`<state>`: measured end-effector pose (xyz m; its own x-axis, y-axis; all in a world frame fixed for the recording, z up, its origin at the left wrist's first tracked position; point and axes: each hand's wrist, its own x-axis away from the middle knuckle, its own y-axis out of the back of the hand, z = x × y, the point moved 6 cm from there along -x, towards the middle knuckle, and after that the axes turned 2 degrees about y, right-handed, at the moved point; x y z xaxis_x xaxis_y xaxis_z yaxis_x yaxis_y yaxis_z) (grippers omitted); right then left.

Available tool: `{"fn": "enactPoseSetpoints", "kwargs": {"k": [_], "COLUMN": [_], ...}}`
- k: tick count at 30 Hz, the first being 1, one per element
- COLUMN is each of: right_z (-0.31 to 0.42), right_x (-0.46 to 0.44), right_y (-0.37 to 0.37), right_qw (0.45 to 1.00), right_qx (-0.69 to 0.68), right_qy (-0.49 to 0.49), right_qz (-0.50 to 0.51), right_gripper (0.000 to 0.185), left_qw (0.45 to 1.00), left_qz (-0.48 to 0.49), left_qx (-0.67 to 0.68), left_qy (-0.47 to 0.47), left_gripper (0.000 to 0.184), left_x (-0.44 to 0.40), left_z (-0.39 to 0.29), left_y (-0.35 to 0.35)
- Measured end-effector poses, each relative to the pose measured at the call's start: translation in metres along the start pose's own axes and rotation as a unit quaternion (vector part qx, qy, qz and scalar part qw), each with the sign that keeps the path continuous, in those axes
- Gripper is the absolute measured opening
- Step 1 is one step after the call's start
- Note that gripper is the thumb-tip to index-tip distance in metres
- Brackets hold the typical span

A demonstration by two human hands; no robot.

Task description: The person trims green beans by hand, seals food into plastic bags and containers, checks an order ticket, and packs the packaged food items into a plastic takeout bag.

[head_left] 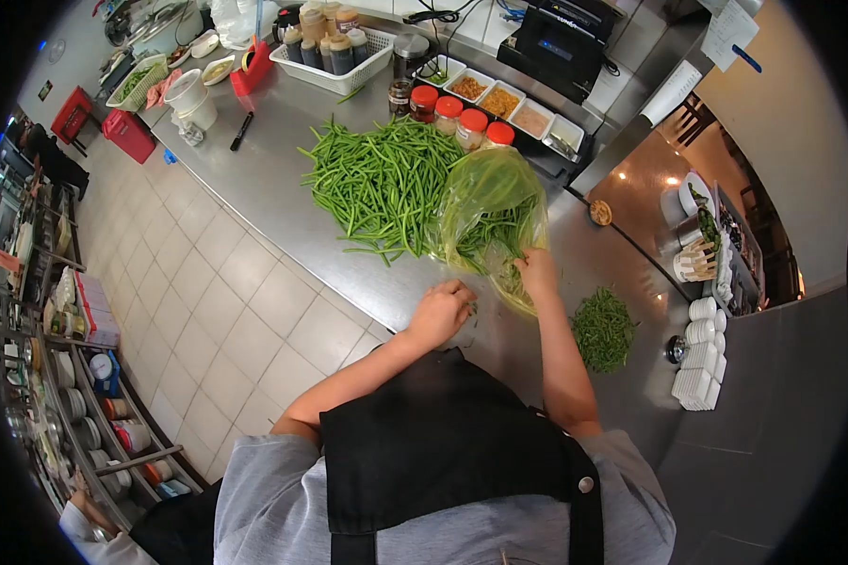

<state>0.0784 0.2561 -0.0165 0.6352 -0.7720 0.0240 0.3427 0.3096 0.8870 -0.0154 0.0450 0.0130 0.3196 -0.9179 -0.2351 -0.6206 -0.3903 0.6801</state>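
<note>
A large heap of green beans [377, 184] lies loose on the steel counter [283, 202]. Against its right side rests a thin yellow-green plastic bag [490, 179] with more beans inside. At the bag's near edge, my right hand [537, 275] is closed with beans at its fingertips, partly hidden by the plastic. My left hand [443, 313] is just above the counter's front edge, nearer to me than the bag. Its fingers are curled in, and small dark green bits show by the fingertips. Right of my right forearm sits a low pile of short green pieces [604, 329].
Red-lidded jars [448, 113] and a row of seasoning trays [499, 101] line the back, near a black printer [561, 47]. A white basket [337, 64] holds sauce bottles. White cups [699, 358] stack at right. A black marker [242, 131] lies at left. Other people appear far left and lower left.
</note>
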Motion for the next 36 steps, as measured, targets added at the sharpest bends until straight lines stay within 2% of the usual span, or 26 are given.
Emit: {"fn": "enactPoseSetpoints", "kwargs": {"k": [4,6,7,9,10,12,16,18,22,24,27,31,33,34,35,36], "right_z": [0.018,0.016,0.018,0.023,0.027,0.050,0.063,0.075,0.082,0.088,0.098,0.090,0.071,0.068,0.058,0.051], "right_x": [0.027,0.034,0.037,0.047,0.052,0.063,0.073,0.076,0.079,0.081,0.087,0.084,0.078,0.077,0.076,0.077], "right_y": [0.034,0.038,0.046,0.050,0.055,0.062,0.055,0.055,0.053,0.055,0.056,0.050,0.040,0.037,0.025,0.012], "right_qw": [0.999,0.997,0.997,0.990,0.990,0.981,0.978,0.975,0.978,0.978,0.973,0.972,0.967,0.967,0.920,0.848], "right_qx": [-0.016,-0.059,-0.058,-0.047,-0.047,-0.096,-0.125,-0.102,-0.079,-0.033,-0.029,-0.048,-0.232,-0.232,-0.367,-0.491], "right_qy": [0.039,-0.020,-0.020,-0.008,-0.008,0.124,0.112,0.142,0.152,0.196,0.226,0.228,0.056,0.056,-0.020,-0.095], "right_qz": [0.005,0.048,0.048,0.131,0.133,0.118,0.127,0.139,0.117,0.066,0.050,0.024,0.091,0.092,0.136,0.175], "right_gripper": [0.037,0.028,0.028,0.022,0.022,0.020,0.019,0.018,0.016,0.014,0.014,0.013,0.012,0.012,0.012,0.013], "left_qw": [0.998,0.998,0.998,0.995,0.995,0.985,0.987,0.991,0.994,0.998,0.999,0.997,0.956,0.955,0.945,0.932], "left_qz": [-0.025,-0.036,-0.037,-0.072,-0.072,-0.118,-0.111,-0.104,-0.100,-0.060,-0.034,-0.046,-0.061,-0.061,-0.056,-0.050], "left_qx": [0.046,0.052,0.053,0.067,0.067,0.122,0.115,0.080,0.039,-0.005,-0.035,0.042,0.265,0.266,0.297,0.327], "left_qy": [0.025,0.020,0.020,0.029,0.030,0.035,0.021,0.004,-0.013,-0.015,-0.010,0.043,0.113,0.114,0.130,0.144], "left_gripper": [0.021,0.021,0.021,0.020,0.020,0.021,0.019,0.016,0.012,0.010,0.010,0.011,0.015,0.015,0.017,0.020], "left_x": [-0.005,-0.007,-0.008,-0.009,-0.010,-0.011,-0.012,-0.012,-0.009,-0.008,-0.008,-0.008,-0.009,-0.008,-0.007,-0.007], "left_z": [-0.003,-0.007,-0.010,-0.015,-0.017,-0.017,-0.016,-0.012,-0.015,-0.019,-0.021,-0.006,0.012,0.011,0.012,0.012], "left_y": [0.005,0.010,0.012,0.020,0.021,0.028,0.027,0.023,0.026,0.024,0.023,0.016,0.011,0.009,0.004,0.001]}}
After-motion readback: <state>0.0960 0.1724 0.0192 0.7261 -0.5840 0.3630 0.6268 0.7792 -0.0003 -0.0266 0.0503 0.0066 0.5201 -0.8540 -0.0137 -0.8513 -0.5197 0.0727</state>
